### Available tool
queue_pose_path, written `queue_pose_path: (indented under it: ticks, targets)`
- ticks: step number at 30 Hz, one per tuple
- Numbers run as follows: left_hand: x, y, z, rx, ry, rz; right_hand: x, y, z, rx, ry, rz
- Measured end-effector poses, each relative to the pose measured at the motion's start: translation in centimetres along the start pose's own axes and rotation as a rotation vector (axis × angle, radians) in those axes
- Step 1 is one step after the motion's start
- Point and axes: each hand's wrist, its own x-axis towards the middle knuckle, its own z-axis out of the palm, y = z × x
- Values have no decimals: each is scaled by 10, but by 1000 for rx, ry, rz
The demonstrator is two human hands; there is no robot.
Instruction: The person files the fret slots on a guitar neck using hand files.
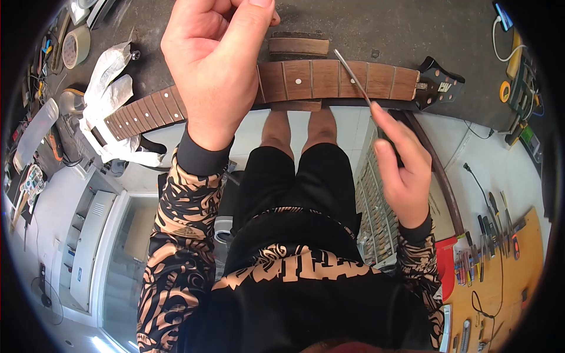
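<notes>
A guitar neck (326,80) with a brown fretboard, metal frets and white dot inlays lies across the bench. Its black headstock (441,87) points right. My right hand (406,162) grips a thin metal file (353,76), index finger stretched along it, and the file's tip crosses over the fretboard. Raised above the neck, my left hand (215,70) is closed, thumb against curled fingers. The top frame edge cuts off some of its fingers, so anything pinched there is hidden. Wooden blocks (299,46) lie behind and partly beneath the neck.
White crumpled wrapping (109,94) covers the guitar's body end at left. A tape roll (76,48) stands at the back left. Several hand tools hang on a wooden board (512,282) at lower right. A phone (503,16) with a white cable lies at far right.
</notes>
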Motion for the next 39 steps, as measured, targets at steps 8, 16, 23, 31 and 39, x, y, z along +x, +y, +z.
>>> queue_pose_path:
  ticks: [8,16,23,31,39]
  targets:
    - [2,1,-14,-116,24,46,30,-31,1,-156,-173,-83]
    - [-7,10,-63,268,28,167,-1,-5,11,304,-17,117]
    - [-13,4,-71,327,-16,134,35,-30,9,-244,-100,-110]
    - [-9,0,-78,245,-9,159,21,-23,16,6,-31,-34]
    - [-9,2,-76,243,2,142,-2,-14,20,77,5,54]
